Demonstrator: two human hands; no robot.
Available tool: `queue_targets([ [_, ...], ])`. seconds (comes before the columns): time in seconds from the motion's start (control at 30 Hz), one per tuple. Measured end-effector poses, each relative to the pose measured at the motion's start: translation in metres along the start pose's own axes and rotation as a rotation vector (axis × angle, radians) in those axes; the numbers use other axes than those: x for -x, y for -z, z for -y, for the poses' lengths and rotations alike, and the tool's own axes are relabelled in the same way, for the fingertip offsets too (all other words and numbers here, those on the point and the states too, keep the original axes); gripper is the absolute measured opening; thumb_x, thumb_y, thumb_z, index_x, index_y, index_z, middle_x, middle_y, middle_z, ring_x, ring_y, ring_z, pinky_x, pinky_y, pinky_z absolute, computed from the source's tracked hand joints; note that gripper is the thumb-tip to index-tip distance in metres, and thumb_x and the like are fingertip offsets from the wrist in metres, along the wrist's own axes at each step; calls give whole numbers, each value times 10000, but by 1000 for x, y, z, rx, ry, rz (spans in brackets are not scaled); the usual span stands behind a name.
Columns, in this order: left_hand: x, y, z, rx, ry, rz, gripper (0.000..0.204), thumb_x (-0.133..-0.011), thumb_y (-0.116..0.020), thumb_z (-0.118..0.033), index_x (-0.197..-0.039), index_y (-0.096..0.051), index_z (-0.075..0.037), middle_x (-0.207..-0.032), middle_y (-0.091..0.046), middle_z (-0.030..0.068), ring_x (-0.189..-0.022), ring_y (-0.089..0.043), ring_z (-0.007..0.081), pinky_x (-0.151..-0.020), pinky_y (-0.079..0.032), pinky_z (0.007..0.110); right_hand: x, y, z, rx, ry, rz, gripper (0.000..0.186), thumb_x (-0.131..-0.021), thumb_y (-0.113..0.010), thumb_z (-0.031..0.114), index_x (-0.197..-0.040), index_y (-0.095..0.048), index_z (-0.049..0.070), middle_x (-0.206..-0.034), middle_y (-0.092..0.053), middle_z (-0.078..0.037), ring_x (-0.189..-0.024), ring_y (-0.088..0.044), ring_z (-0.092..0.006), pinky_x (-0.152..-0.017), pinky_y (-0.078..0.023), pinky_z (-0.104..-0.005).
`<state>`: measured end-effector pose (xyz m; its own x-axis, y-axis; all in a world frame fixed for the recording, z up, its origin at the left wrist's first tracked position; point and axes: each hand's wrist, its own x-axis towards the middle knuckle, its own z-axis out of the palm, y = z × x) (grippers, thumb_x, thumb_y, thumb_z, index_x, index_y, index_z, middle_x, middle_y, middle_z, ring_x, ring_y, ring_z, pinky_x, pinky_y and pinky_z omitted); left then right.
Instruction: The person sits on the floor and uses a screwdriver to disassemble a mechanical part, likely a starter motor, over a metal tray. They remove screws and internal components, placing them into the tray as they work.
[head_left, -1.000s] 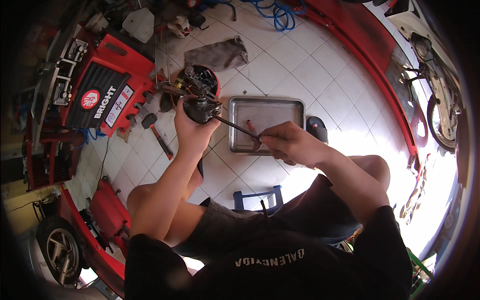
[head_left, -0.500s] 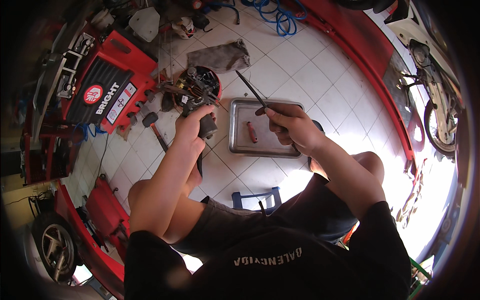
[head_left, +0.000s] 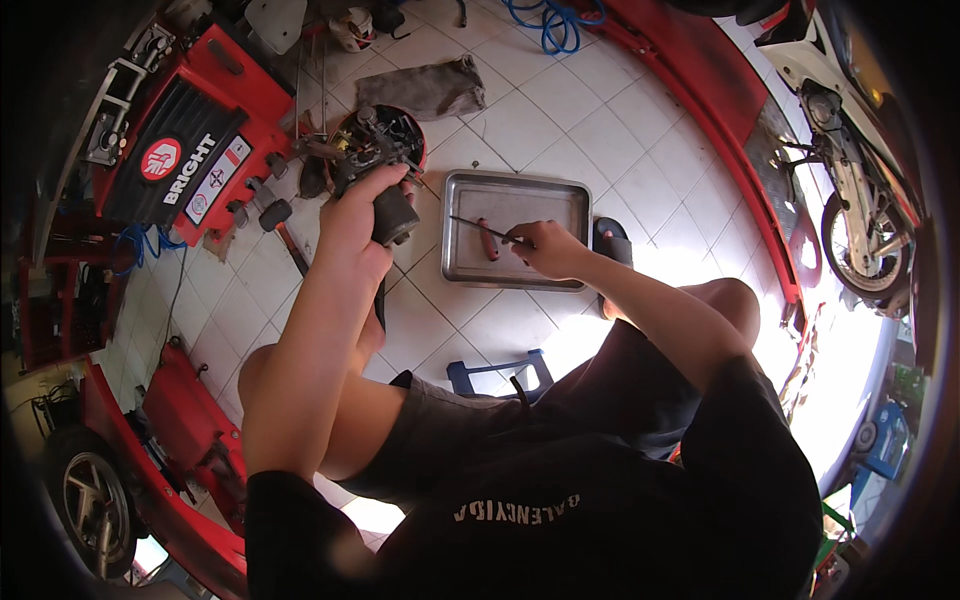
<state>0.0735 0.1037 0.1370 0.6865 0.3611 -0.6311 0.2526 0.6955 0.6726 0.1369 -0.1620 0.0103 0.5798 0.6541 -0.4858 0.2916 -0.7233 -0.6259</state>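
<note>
My left hand (head_left: 358, 210) is closed around a greasy dark metal machine part (head_left: 396, 220) with a cylindrical end; its exact kind is unclear. The part is held up in front of a round red-rimmed container (head_left: 421, 148) with more metal pieces showing in it. My right hand (head_left: 550, 250) grips a long, thin, dark file-like tool (head_left: 478, 226) low over a shallow metal tray (head_left: 452, 262). The tool's tip points left and crosses above a red-handled tool (head_left: 489, 243) lying in the tray. Whether the tip touches anything cannot be made out.
A hammer (head_left: 287, 235) lies on the left by a red machine (head_left: 210, 130). A grey rag (head_left: 425, 88) and a blue hose (head_left: 560, 30) are on the tiles beyond. A blue stool (head_left: 500, 374) is between my legs; a motorcycle (head_left: 840, 170) stands at right.
My right hand has come down and left over the tray, and the file-like tool has swung from pointing up to lying nearly level. My left hand still holds the metal part.
</note>
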Motion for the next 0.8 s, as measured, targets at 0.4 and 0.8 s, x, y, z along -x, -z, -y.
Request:
queue_targets([
  [0.4, 8, 10, -25, 124, -39, 51, 279, -725, -777, 35, -960, -631, -1, -866, -664, 81, -733, -645, 195, -645, -536, 331, -29, -84, -59, 645, -336, 122, 227, -862, -618, 72, -1064, -709, 23, -1150, -683, -192, -1064, -681, -363, -874, -570, -441],
  [0.8, 8, 23, -34, 200, -35, -11, 288, -717, -773, 56, -960, -625, 13, -883, -652, 102, -727, -632, 202, -634, -524, 326, -48, -106, -46, 669, -383, 88, 249, -859, -600, 71, -1076, -719, 35, -1141, -691, -196, -1075, -679, -365, -880, -570, -447],
])
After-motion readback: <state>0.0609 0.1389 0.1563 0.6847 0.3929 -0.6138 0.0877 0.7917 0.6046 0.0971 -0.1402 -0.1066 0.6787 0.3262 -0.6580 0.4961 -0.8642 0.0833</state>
